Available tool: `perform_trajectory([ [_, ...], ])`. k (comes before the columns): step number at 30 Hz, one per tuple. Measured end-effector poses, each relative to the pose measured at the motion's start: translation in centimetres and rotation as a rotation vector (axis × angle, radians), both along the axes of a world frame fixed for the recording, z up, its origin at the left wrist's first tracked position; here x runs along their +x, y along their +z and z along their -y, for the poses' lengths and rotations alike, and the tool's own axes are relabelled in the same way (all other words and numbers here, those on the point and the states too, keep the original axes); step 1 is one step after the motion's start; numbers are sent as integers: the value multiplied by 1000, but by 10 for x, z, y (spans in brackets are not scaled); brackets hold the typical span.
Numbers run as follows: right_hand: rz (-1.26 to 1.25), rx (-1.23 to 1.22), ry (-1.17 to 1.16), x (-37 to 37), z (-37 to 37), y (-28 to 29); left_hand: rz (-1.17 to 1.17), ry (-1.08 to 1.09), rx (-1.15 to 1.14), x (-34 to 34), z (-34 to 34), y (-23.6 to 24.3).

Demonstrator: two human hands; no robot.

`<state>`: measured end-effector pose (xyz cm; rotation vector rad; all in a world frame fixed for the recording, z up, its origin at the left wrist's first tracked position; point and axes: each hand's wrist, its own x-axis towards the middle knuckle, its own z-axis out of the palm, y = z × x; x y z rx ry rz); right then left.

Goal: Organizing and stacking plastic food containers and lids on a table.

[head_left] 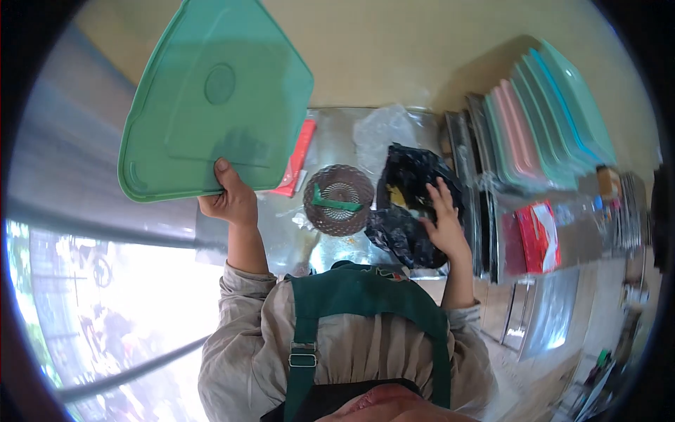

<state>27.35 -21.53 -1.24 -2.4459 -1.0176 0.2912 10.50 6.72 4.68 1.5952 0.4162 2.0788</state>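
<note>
A green plastic lid [232,126] with rounded corners and a raised rim is held up at the left. My left hand [234,195] grips its lower edge, thumb on the near face and the other fingers behind, showing faintly through the plastic. On the metal table stands a black plastic bag [401,243], its mouth open, with something yellow inside. Fingers spread, my right hand [446,221] lies against the right side of the bag's opening. Beside the bag is a round brown basket [316,211] of openwork plastic, holding a green strip [339,204].
Green and pink plastic lids [524,133] stand in an upright row at the right, next to dark metal trays [467,190]. A red box [538,237] sits nearer. Clear plastic film [385,130] lies at the table's back, and a red packet [299,158] is partly behind the held lid.
</note>
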Motion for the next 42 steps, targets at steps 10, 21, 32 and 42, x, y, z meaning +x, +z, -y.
perform_trajectory([
  [10, 570, -113, 57, 36, 16, -23, -444, 311, 328, -70, -49, -17],
  [21, 279, 157, -30, -21, -62, 56, -1248, -111, 869, -72, -178, -63],
  [32, -338, 169, -111, -36, -318, -153, -1313, -739, 1175, -36, -282, -178],
  [42, -341, 430, -428, -65, -386, -220, -1544, -302, 301, -53, -324, -254],
])
